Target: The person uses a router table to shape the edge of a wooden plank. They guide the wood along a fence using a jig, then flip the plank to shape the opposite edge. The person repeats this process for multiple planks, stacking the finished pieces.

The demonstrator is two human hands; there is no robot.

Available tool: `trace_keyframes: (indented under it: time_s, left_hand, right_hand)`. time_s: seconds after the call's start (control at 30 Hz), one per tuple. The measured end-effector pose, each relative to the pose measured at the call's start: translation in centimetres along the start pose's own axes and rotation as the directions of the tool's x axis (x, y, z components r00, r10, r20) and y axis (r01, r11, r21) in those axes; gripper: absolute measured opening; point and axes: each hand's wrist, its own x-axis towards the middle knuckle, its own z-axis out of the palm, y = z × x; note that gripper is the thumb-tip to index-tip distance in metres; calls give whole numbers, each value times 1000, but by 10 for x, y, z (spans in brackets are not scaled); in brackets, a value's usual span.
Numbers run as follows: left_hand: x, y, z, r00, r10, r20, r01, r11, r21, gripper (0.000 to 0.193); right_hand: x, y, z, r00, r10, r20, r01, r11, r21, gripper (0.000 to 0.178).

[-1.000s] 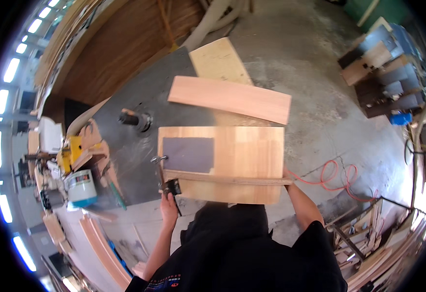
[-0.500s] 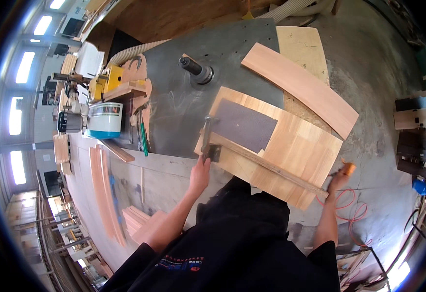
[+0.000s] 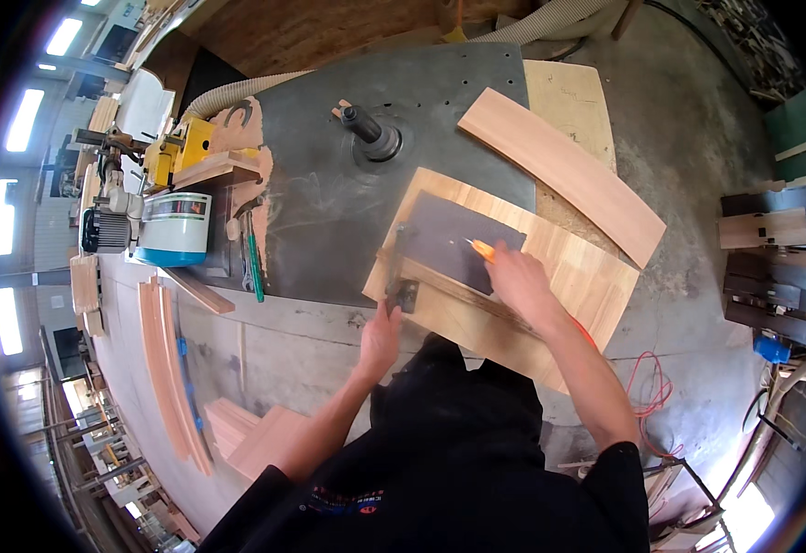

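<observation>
A light wooden board (image 3: 587, 267) lies on the dark machine table, its near part overhanging the edge. On it rest a grey-purple abrasive-looking sheet (image 3: 440, 230) and a narrow wooden strip (image 3: 463, 290) running lengthwise. At the board's left end stands a metal clamp (image 3: 395, 258), blurred, with a dark block beside it. My left hand (image 3: 382, 336) is closed at its near end. My right hand (image 3: 521, 281) grips an orange air blow gun (image 3: 484, 250), its pale tip pointing left over the sheet. A red hose (image 3: 584, 332) shows beside the right forearm.
A black upright spindle (image 3: 370, 134) rises from the table (image 3: 320, 212). A curved plank (image 3: 564, 175) lies at the right. Hammer and green-handled tool (image 3: 256, 263) sit left, near a yellow-and-white machine (image 3: 174, 226). Planks (image 3: 168, 369) and looped red hose (image 3: 652, 382) are lower down.
My right hand has swung from beyond the board's right end, up and left over the sheet, carrying the orange blow gun. My left hand stays at the clamp.
</observation>
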Motion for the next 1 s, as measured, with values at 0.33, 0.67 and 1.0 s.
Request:
trace_keyframes:
  time_s: [0.33, 0.67, 1.0]
  left_hand:
    - [-1, 2, 0, 1000, 17, -12, -17, 1000, -4, 43]
    - [-2, -4, 4, 996, -81, -36, 83, 995, 57, 37]
    - [11, -20, 12, 992, 92, -83, -84, 992, 98, 40]
  right_hand:
    - [58, -32, 26, 997, -62, -39, 59, 997, -53, 21]
    - [-57, 55, -53, 963, 263, -66, -167, 768, 618, 33]
    - [-292, 317, -9, 589, 736, -333, -264, 565, 782, 39]
